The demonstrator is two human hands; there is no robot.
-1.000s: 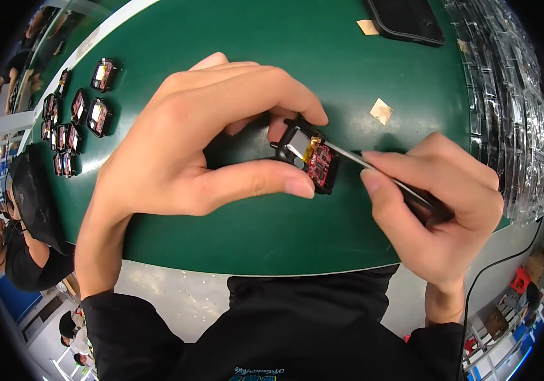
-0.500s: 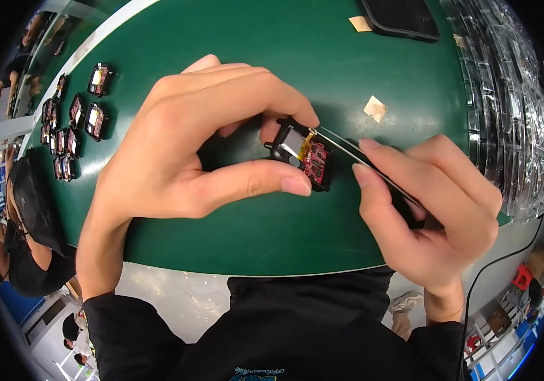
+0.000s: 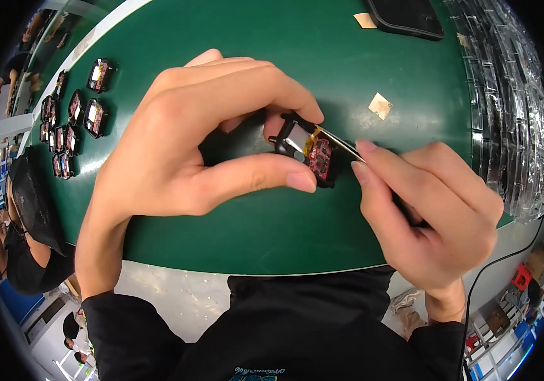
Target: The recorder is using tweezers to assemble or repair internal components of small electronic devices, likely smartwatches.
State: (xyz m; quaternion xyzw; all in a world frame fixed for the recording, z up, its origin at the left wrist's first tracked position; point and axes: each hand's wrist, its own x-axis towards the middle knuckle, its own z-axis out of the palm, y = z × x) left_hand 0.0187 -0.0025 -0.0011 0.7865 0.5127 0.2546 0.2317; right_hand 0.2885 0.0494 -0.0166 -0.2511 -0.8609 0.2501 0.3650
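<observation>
Between its thumb and fingers my left hand [image 3: 189, 133] grips a small black device housing [image 3: 283, 143] above the green table. The housing lies open-faced, showing a silver battery cell [image 3: 298, 137], a strip of yellow tape and a red circuit board [image 3: 320, 159]. My right hand [image 3: 434, 209] pinches slim metal tweezers [image 3: 345, 148] between thumb and index finger. Their tips reach the yellow tape at the upper edge of the board, close to my left index fingertip. Whether the tips touch the tape or a part under it cannot be made out.
Several similar open housings [image 3: 96, 118] stand grouped at the left on the green table [image 3: 253, 241]. A black tray-like object [image 3: 405, 18] lies at the top right, near small beige paper pieces [image 3: 380, 106]. Stacked clear plastic trays [image 3: 513, 120] line the right edge. Another person [image 3: 37, 254] sits at left.
The housing and my left fingertips have shifted slightly to the right. The tweezers have changed angle a little, their tips still at the yellow tape.
</observation>
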